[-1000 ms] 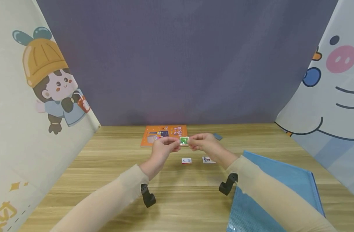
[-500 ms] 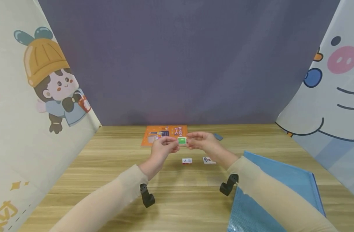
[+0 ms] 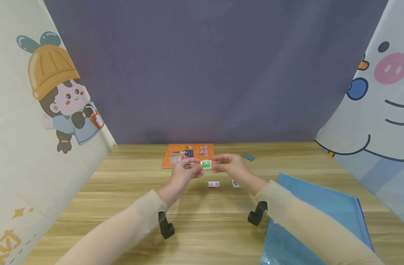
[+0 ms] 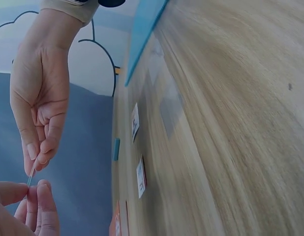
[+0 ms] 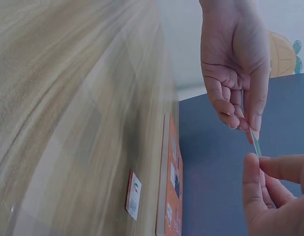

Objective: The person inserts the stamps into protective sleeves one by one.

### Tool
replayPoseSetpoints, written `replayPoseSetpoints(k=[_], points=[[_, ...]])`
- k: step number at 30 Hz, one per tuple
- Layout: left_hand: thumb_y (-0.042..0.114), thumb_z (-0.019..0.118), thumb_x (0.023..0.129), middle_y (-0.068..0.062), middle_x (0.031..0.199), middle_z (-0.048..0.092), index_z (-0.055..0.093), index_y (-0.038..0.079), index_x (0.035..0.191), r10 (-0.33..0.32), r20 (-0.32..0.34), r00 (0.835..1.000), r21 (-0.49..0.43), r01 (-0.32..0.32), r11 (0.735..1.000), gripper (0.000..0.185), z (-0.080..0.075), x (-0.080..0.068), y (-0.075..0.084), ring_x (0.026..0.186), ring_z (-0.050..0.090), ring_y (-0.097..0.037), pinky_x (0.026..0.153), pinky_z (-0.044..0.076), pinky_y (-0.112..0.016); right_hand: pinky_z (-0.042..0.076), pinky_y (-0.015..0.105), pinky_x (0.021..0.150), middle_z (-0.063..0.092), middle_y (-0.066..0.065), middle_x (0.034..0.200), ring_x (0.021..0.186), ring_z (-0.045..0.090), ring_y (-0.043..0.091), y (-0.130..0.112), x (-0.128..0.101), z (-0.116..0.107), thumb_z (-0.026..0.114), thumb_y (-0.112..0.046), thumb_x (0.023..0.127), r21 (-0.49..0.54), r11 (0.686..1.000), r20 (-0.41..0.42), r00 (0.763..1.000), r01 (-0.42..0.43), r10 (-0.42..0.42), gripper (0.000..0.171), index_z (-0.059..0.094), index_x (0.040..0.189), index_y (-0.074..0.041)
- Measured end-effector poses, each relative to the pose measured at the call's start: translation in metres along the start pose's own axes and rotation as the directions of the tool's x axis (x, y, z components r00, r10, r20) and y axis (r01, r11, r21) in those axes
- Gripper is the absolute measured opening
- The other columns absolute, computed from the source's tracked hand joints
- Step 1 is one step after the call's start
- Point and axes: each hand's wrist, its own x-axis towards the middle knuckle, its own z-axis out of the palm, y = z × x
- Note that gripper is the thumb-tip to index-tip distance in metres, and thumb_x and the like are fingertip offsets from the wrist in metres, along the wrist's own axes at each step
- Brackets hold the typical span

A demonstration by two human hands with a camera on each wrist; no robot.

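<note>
A small green card (image 3: 206, 164) with a white border is held up in front of me, above the table. My left hand (image 3: 182, 175) pinches one side of it between thumb and fingers. At the opposite side, the thumb and fingertips of my right hand (image 3: 234, 168) grip it. Seen edge-on in the right wrist view, the card (image 5: 256, 143) is thin and flat. Below the hands, a small white card with a red edge (image 3: 213, 184) lies on the table (image 3: 202, 239). Another white card (image 3: 235, 183) with a printed picture lies to its right, partly hidden by my right arm.
An orange book (image 3: 175, 149) lies at the back of the table, against the dark curtain (image 3: 208, 73). A small blue-grey block (image 3: 248, 156) rests to the right of it. A blue mesh pouch (image 3: 318, 213) covers the right front, under my right forearm. Faint clear film pieces (image 4: 170, 105) lie on the wood.
The green card and both hands have shifted slightly left and lower. The right fingers loosened at the card's edge, then closed on it again. The right arm covers more of the picture card.
</note>
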Motion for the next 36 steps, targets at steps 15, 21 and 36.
replayPoseSetpoints(k=[15, 21, 36], points=[[-0.006, 0.065, 0.086, -0.029, 0.102, 0.067, 0.062, -0.006, 0.118, 0.003, -0.011, 1.0, 0.028, -0.002, 1.0, 0.032, -0.015, -0.001, -0.011, 0.07, 0.067, -0.013, 0.077, 0.061, -0.031, 0.056, 0.037, 0.092, 0.068, 0.02, 0.111, 0.08, 0.068, 0.012, 0.012, 0.005, 0.021, 0.067, 0.0, 0.086, 0.023, 0.998, -0.013, 0.998, -0.061, 0.061, 0.035, 0.062, 0.12, 0.003], [-0.006, 0.065, 0.086, -0.027, 0.1, 0.068, 0.064, -0.004, 0.118, -0.032, -0.021, 0.999, 0.076, 0.033, 0.997, 0.031, -0.022, 0.0, -0.016, 0.075, 0.07, -0.017, 0.076, 0.061, -0.028, 0.059, 0.03, 0.083, 0.069, 0.021, 0.109, 0.078, 0.068, 0.014, 0.017, 0.008, 0.032, 0.067, 0.002, 0.085, 0.066, 0.992, -0.031, 0.994, -0.105, 0.107, 0.03, 0.064, 0.116, 0.003], [-0.011, 0.07, 0.078, -0.021, 0.097, 0.07, 0.063, -0.001, 0.121, -0.029, -0.006, 1.0, 0.222, 0.03, 0.975, 0.044, -0.037, -0.003, -0.03, 0.084, 0.068, -0.02, 0.089, 0.058, -0.04, 0.058, 0.037, 0.088, 0.07, 0.016, 0.099, 0.076, 0.068, 0.015, 0.029, 0.014, 0.051, 0.067, 0.002, 0.086, 0.066, 0.985, -0.039, 0.986, -0.16, 0.163, 0.027, 0.065, 0.113, 0.003]])
